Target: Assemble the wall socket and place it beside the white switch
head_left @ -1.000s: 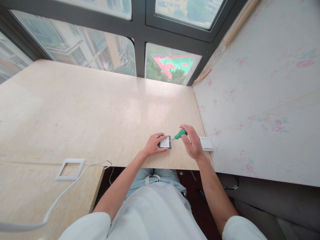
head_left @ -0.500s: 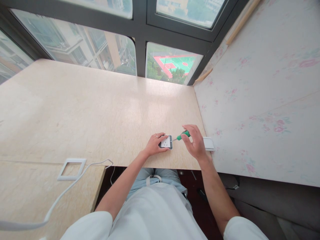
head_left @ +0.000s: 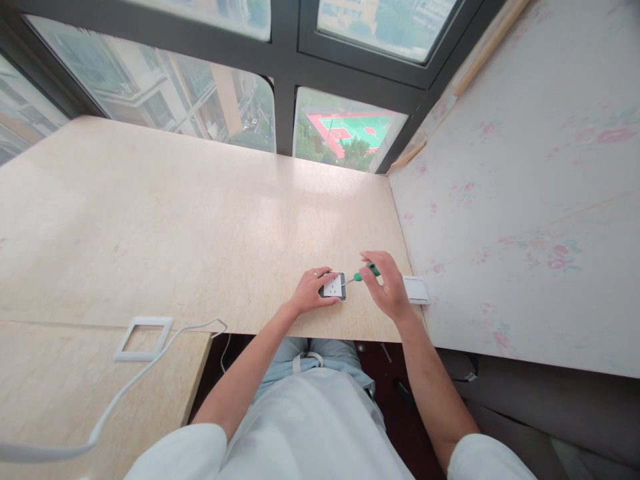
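A white wall socket (head_left: 333, 286) lies flat on the beige table (head_left: 200, 220) near its front edge. My left hand (head_left: 309, 292) grips the socket from the left, fingers curled over its edges. My right hand (head_left: 384, 287) is closed on a green-handled screwdriver (head_left: 364, 273). The screwdriver's thin metal tip rests against the right side of the socket. A ring shows on a finger of my left hand.
A white switch plate (head_left: 416, 290) lies at the table's right edge, against the flowered wall (head_left: 525, 200). A white square frame (head_left: 143, 339) and a white cable (head_left: 125, 393) rest on the lower table at the left. Windows (head_left: 280, 80) stand behind the table.
My right hand has rolled the screwdriver handle between its fingers, so less of the green handle shows. The left hand and socket stay where they were.
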A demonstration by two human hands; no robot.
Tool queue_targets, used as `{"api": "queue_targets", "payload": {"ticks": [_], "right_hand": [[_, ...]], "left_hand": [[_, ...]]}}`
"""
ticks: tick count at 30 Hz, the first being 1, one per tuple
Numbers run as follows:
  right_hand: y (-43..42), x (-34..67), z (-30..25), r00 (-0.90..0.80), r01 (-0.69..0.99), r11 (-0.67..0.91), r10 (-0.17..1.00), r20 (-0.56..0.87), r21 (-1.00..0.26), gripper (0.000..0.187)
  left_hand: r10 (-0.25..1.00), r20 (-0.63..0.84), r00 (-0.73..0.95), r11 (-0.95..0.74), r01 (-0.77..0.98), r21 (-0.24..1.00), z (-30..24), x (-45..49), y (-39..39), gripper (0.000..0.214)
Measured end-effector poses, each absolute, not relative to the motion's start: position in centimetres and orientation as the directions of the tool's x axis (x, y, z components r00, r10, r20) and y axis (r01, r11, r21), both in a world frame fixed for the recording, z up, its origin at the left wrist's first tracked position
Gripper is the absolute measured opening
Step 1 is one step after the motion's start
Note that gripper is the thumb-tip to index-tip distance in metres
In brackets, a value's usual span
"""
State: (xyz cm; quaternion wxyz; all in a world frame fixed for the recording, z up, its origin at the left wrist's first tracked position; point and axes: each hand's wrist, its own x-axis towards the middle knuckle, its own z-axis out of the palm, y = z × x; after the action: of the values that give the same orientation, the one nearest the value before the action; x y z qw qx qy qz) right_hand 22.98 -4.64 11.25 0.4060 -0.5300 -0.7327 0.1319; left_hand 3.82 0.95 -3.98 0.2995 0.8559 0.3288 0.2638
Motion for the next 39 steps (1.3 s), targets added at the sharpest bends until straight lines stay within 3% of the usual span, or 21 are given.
{"api": "queue_targets", "payload": {"ticks": [6,8,11,14,22,25,30,39], "right_hand": [[-5.2,23.4,11.9,-0.178,0.391,0.305,0.951,0.253,-0.868,0.043],[-5.2,23.6,11.7,-0.136,0.423,0.292,0.956,0.258,-0.858,0.038],[-5.0,23.9,10.9,-0.056,0.588,0.334,0.925,0.375,-0.737,0.028],[-4.8,23.9,10.1,-0.029,0.658,0.361,0.889,0.457,-0.661,0.03],[-5.6,24.3,10.8,-0.167,0.303,0.315,0.947,0.275,-0.9,0.037],[-5.6,24.6,10.7,-0.131,0.403,0.289,0.957,0.258,-0.868,0.035],[-5.1,24.4,9.9,-0.042,0.61,0.381,0.891,0.452,-0.695,0.036],[-5.8,24.8,10.2,-0.128,0.357,0.306,0.952,0.278,-0.883,0.037]], "left_hand": [[0.722,0.245,0.648,-0.599,0.406,0.69,-4.0,3.8,1.1,0.068],[0.72,0.243,0.65,-0.599,0.407,0.689,-4.0,3.8,1.1,0.068],[0.72,0.239,0.652,-0.6,0.411,0.687,-3.9,3.7,1.0,0.068],[0.72,0.235,0.653,-0.599,0.415,0.685,-3.8,3.7,1.0,0.068],[0.721,0.227,0.655,-0.595,0.417,0.687,-3.9,3.6,0.9,0.068],[0.723,0.219,0.655,-0.589,0.419,0.691,-3.8,3.6,0.9,0.069],[0.724,0.211,0.657,-0.584,0.419,0.696,-3.7,3.6,0.9,0.07],[0.724,0.202,0.66,-0.579,0.423,0.697,-3.7,3.5,0.9,0.07]]}}
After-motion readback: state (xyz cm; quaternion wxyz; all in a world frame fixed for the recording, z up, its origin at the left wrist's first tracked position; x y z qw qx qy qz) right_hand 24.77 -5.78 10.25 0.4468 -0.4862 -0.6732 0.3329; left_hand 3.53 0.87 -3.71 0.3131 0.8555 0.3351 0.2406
